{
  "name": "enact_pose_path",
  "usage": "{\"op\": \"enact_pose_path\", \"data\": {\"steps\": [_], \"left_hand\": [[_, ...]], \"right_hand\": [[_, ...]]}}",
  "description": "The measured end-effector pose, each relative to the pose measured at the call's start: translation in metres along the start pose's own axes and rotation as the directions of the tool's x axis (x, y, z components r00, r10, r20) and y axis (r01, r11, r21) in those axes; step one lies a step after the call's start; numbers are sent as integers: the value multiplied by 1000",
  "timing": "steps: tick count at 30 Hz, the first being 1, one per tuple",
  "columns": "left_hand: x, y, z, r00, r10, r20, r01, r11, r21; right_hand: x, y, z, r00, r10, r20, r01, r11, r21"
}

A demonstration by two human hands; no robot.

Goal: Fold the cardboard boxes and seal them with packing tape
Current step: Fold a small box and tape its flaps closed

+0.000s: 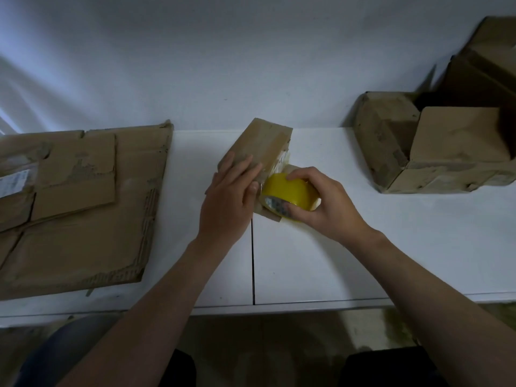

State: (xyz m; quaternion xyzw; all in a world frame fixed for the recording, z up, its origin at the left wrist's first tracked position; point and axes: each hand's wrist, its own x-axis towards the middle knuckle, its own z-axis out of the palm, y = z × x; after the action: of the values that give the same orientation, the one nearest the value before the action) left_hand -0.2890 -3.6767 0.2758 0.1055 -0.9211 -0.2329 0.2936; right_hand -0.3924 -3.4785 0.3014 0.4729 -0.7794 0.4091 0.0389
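Seen from above, a person works at a white worktop (321, 263). One small cardboard box (262, 143) sits at its centre, already folded into shape. The left hand (231, 196) lies flat on it, fingers (245, 171) straight and pressing down. The right hand (321, 205) grasps the single roll of yellow packing tape (287, 189), held against the box's near end, so sealing looks under way but unfinished. At far left lies a pile of flattened cardboard (78, 213), several overlapping sheets whose exact number cannot be told, waiting to be folded. At far right stands a cluster of assembled boxes (391, 141), apparently three; whether they are taped cannot be seen.
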Motion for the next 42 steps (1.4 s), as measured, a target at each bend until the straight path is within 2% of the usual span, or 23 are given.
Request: {"op": "enact_pose_path", "data": {"steps": [3,6,21,26,28,33,37,42], "left_hand": [[2,0,1,1000,-4,-22,3,1000,-21],[2,1,0,999,-8,-35,7,1000,-30],[9,3,-2,996,-71,-52,62,987,-147],[7,10,-5,988,-148,-50,138,978,-156],[8,12,-6,988,-151,-36,147,985,-95],[18,3,-19,997,-81,17,81,997,-18],[29,-14,-30,995,70,77,-71,997,8],[34,-26,-29,984,139,115,-137,990,-28]], "right_hand": [[2,-2,0,994,-78,-70,74,996,-53],[7,-7,-2,988,-144,-62,135,983,-126],[30,-16,5,985,131,110,-98,958,-268],[35,-12,18,981,123,147,-84,964,-253],[38,-13,18,981,111,159,-68,964,-256],[44,-15,16,964,146,222,-89,965,-245],[48,-15,12,949,200,245,-148,965,-216],[46,-11,10,941,216,262,-176,970,-166]]}}
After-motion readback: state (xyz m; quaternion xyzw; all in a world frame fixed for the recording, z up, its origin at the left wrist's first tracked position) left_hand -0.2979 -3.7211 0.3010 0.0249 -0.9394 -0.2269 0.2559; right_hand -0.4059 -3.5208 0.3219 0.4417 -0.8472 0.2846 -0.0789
